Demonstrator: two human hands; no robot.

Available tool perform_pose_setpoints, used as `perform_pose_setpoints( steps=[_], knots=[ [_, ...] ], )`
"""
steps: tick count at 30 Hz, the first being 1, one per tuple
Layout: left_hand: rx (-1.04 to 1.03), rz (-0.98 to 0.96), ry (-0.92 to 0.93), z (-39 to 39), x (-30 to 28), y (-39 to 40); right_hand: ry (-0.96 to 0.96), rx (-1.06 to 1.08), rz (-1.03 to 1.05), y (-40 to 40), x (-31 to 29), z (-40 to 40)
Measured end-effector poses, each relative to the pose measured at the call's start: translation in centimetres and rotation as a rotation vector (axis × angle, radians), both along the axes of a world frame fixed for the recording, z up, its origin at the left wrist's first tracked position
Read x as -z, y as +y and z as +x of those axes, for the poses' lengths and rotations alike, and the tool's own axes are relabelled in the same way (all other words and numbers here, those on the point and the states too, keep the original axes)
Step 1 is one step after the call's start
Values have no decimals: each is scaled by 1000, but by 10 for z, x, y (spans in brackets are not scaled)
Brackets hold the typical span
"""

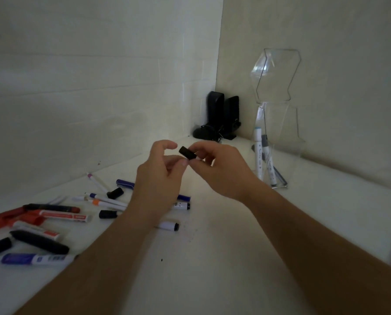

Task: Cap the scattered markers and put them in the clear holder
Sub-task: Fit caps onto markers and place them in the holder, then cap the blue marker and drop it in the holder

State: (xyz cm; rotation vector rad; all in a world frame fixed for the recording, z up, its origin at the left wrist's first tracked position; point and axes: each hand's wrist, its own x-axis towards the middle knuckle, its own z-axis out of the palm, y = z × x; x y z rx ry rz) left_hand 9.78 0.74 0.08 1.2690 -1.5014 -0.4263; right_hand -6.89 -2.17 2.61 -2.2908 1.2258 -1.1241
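Note:
My right hand point(219, 171) pinches a small black cap point(187, 153) above the white table, and the thumb of my left hand point(160, 176) touches the cap's near end with the fingers loosely curled. The clear holder point(278, 110) stands to the right by the wall, with two or three white markers point(259, 153) leaning inside it. Scattered markers lie on the left: red ones point(62, 215), a black one point(40, 242), a blue-labelled one point(34, 259), thin pens point(108, 201). Loose black caps point(115, 193) point(107, 214) lie among them. A white marker point(168, 226) lies under my left wrist.
Two black speakers point(223, 114) with a dark round object and cables fill the far corner. Walls close in behind and on the right. The white table point(212, 258) runs toward me between my forearms.

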Motion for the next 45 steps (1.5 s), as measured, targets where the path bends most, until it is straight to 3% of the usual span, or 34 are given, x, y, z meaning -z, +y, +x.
perform_pose_setpoints(
  steps=[3, 6, 9, 15, 18, 21, 30, 33, 36, 41, 45],
  knots=[
    [97, -50, -173, -6, 4, 4, -30, 70, -83, 7, -27, -19],
    [171, -114, -400, -13, 10, 4, -219, 226, -208, 9, -67, -53],
    [199, -128, -419, -18, 13, 4, -369, 338, -320, 12, -99, -86],
    [221, -75, -387, -13, 16, 4, -152, 461, -281, -5, -78, -112],
    [241, -41, -391, -9, 18, 3, 64, 492, -157, -8, -58, -113],
    [243, -20, -377, -6, 20, 2, 285, 588, -161, -9, -42, -114],
    [229, -8, -384, -3, 22, 0, 408, 516, -103, -15, -29, -126],
    [207, -23, -386, 1, 22, -1, 328, 548, -338, -13, -33, -124],
    [87, -72, -439, 21, 18, -6, 412, 486, -662, 5, -32, -91],
    [-353, 14, -451, 81, -2, -14, 346, 185, -306, 24, 3, -3],
    [-439, 247, -504, 116, 1, -14, 477, 76, 18, -8, 18, 39]
  ],
)
